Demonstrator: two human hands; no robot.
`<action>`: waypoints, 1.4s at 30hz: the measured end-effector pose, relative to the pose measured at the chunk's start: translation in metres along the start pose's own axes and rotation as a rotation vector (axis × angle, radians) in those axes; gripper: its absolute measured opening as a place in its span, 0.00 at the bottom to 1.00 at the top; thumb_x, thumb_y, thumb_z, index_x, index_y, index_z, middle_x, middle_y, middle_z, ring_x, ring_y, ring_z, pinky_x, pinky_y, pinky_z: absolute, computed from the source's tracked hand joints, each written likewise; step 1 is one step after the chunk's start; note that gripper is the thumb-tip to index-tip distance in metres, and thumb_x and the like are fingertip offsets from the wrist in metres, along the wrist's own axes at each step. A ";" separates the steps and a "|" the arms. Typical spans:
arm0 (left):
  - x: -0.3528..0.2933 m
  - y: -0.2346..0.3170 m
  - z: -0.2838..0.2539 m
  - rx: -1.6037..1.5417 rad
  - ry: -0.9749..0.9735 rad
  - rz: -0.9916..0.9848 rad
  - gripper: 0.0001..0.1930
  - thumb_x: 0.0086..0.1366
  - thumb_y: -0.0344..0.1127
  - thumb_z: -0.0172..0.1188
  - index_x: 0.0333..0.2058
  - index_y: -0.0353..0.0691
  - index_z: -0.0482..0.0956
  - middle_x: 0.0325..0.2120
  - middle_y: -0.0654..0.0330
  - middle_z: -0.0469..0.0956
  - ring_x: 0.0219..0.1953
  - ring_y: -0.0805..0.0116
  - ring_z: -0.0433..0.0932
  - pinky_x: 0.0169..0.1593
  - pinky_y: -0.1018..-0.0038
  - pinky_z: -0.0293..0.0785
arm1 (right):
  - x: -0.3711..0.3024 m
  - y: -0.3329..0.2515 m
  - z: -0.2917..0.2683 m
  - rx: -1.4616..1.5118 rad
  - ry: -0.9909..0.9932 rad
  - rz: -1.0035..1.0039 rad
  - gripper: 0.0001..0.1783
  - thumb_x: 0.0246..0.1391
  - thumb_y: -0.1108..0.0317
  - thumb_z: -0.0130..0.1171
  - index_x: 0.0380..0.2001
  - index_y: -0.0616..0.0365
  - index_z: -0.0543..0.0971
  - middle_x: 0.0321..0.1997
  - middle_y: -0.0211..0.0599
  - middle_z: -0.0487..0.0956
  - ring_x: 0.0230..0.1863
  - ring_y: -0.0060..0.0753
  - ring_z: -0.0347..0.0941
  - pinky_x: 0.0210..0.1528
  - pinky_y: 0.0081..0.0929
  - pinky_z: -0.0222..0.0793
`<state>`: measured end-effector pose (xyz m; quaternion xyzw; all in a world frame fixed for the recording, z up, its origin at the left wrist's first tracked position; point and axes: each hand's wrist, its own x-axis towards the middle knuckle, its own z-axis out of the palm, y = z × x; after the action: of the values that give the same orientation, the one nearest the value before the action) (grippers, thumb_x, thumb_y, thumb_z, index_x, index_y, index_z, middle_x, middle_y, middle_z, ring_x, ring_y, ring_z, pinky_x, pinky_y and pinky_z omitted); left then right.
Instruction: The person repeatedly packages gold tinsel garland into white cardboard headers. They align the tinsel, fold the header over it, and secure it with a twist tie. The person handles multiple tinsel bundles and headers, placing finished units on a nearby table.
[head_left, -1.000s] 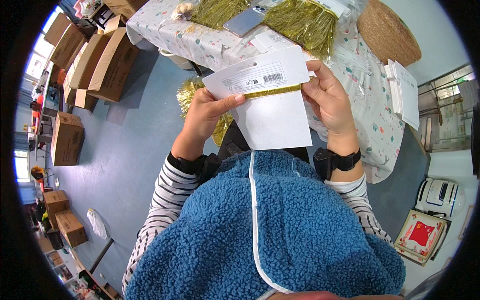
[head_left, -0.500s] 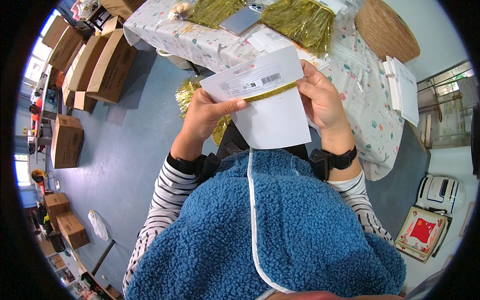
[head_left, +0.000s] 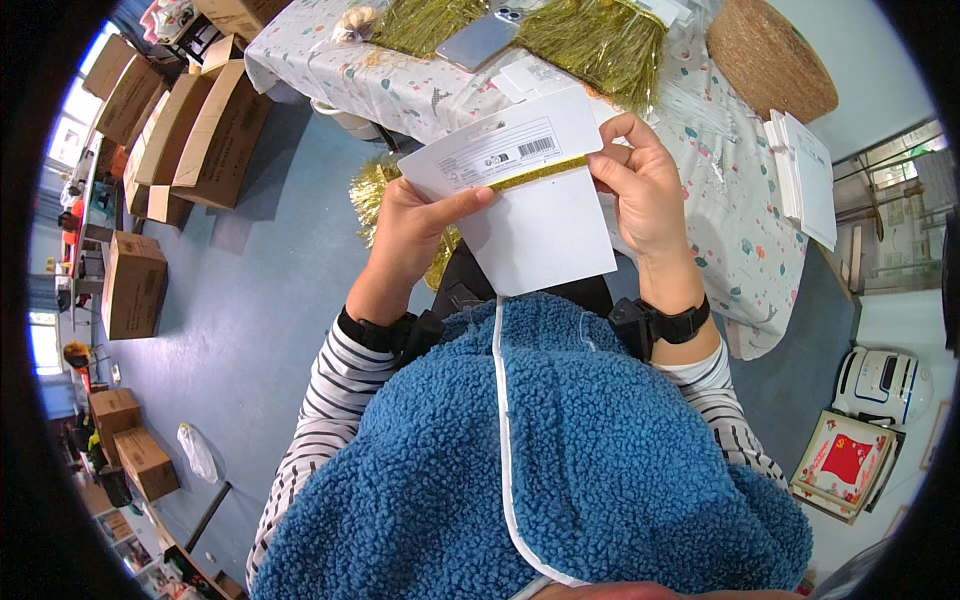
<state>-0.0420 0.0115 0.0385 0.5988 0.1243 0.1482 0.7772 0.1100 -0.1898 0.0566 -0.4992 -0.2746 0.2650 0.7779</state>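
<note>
A white backing card with a printed label and barcode is held up over my lap. Across its face, just below the label, runs a narrow gold band. My left hand grips the card's left side, its thumb lying on the left end of the band. At the right edge, my right hand pinches the band's other end between thumb and curled fingers. Shiny gold tinsel hangs beside and below my left hand; the card hides how it joins the band.
The patterned tablecloth covers a table ahead, bearing a phone, olive-gold tinsel fringe, a large brown twine roll and a stack of white cards. Cardboard boxes stand on the floor at left.
The card has shifted slightly left and up with both hands. My right fingers have changed their bend a little at the band's end. Both hands keep their grip.
</note>
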 end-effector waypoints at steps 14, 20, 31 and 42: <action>0.004 -0.004 0.001 -0.046 0.044 0.005 0.16 0.60 0.26 0.71 0.47 0.31 0.83 0.43 0.54 0.85 0.42 0.69 0.83 0.50 0.72 0.78 | -0.006 -0.007 0.008 -0.020 0.050 0.095 0.06 0.63 0.73 0.59 0.39 0.64 0.81 0.35 0.32 0.83 0.36 0.16 0.77 0.42 0.17 0.72; 0.003 -0.003 0.002 0.029 0.039 0.018 0.16 0.60 0.27 0.70 0.47 0.33 0.83 0.43 0.55 0.85 0.43 0.69 0.83 0.51 0.71 0.78 | -0.005 -0.001 0.008 -0.174 0.098 -0.022 0.07 0.62 0.72 0.62 0.39 0.65 0.82 0.33 0.27 0.81 0.33 0.13 0.73 0.40 0.13 0.67; 0.001 0.006 0.003 0.182 -0.041 0.051 0.17 0.60 0.30 0.73 0.46 0.31 0.83 0.40 0.56 0.85 0.40 0.71 0.82 0.47 0.75 0.79 | 0.000 0.014 -0.001 0.128 0.124 0.040 0.05 0.64 0.73 0.60 0.37 0.64 0.80 0.38 0.30 0.81 0.39 0.16 0.72 0.48 0.16 0.67; 0.004 0.026 -0.015 0.245 -0.076 0.108 0.08 0.65 0.33 0.69 0.34 0.33 0.83 0.28 0.66 0.81 0.32 0.82 0.75 0.37 0.83 0.72 | 0.002 0.001 -0.016 -0.004 0.203 -0.059 0.05 0.66 0.72 0.57 0.36 0.63 0.78 0.38 0.31 0.80 0.40 0.16 0.72 0.49 0.18 0.67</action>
<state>-0.0456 0.0324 0.0594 0.7004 0.0796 0.1510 0.6931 0.1223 -0.1984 0.0504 -0.5168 -0.2093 0.1894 0.8082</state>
